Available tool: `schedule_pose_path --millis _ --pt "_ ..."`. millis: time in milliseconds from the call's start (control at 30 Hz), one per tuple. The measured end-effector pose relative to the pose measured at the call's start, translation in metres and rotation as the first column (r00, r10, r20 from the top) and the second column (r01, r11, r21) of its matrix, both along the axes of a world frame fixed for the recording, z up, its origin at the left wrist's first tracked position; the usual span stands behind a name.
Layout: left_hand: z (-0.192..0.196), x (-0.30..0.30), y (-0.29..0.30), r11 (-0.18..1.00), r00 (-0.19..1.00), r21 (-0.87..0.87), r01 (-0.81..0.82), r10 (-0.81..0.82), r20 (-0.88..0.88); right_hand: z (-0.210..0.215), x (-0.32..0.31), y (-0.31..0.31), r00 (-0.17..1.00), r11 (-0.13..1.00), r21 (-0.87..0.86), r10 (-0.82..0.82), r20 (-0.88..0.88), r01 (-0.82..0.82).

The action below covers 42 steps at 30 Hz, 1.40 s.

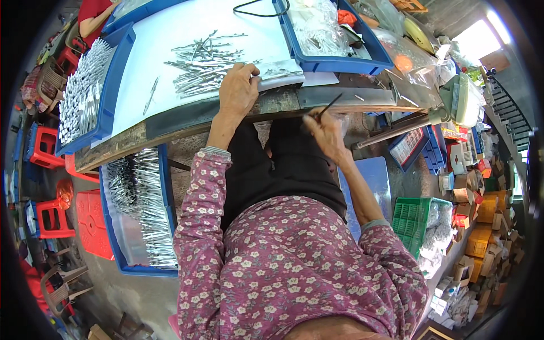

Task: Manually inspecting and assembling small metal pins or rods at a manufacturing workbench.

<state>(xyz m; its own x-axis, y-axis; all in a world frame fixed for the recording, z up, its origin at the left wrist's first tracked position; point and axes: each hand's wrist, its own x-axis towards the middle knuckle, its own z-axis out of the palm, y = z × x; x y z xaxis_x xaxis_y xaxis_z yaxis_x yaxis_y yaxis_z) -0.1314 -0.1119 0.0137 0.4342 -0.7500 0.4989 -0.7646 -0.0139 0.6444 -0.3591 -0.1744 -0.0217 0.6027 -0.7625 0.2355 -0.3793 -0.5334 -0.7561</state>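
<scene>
My left hand (238, 90) rests at the table's front edge with its fingers curled down. Whatever they may hold is hidden beneath them. Just beyond it lies a loose pile of slim silver pen-like rods (198, 68) on a white sheet. A flat, shiny clear-and-grey strip (280, 69) lies to the right of these fingers. Over my lap, off the table's edge, my right hand (327, 134) is closed around a thin dark stick (331, 103), which points up and to the right. This hand is slightly blurred.
On the left, a blue tray (107, 105) holds many upright white-tipped rods. Another blue tray (169, 226) with silver rods sits below the table. A blue tray (345, 64) of clear bags stands at right, near a lamp (466, 101). A person's arm (96, 21) shows far left.
</scene>
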Motion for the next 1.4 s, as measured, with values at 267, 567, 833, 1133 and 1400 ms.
schedule_pose_path --millis 267,567,833,1133,1400 --pt "0.006 -0.017 -0.025 0.998 0.96 0.058 0.016 -0.031 0.277 -0.078 -0.022 0.024 0.965 0.98 -0.178 0.036 -0.261 -0.084" --pt "0.004 -0.014 -0.024 0.997 0.974 -0.073 0.0 0.017 0.226 -0.074 -0.014 0.034 0.968 0.972 -0.23 -0.024 -0.252 -0.036" --pt "0.003 0.062 0.041 0.953 0.96 -0.161 -0.257 0.27 0.068 -0.079 -0.016 0.034 0.975 0.968 -0.248 -0.025 -0.219 -0.031" --pt "-0.021 0.162 0.119 0.742 0.735 0.062 -0.668 0.643 0.214 -0.086 -0.017 0.03 0.977 0.972 -0.233 -0.036 -0.211 -0.014" --pt "-0.041 0.19 0.121 0.665 0.688 0.187 -0.723 0.669 0.281 -0.083 -0.016 0.033 0.979 0.971 -0.239 -0.04 -0.198 -0.008"
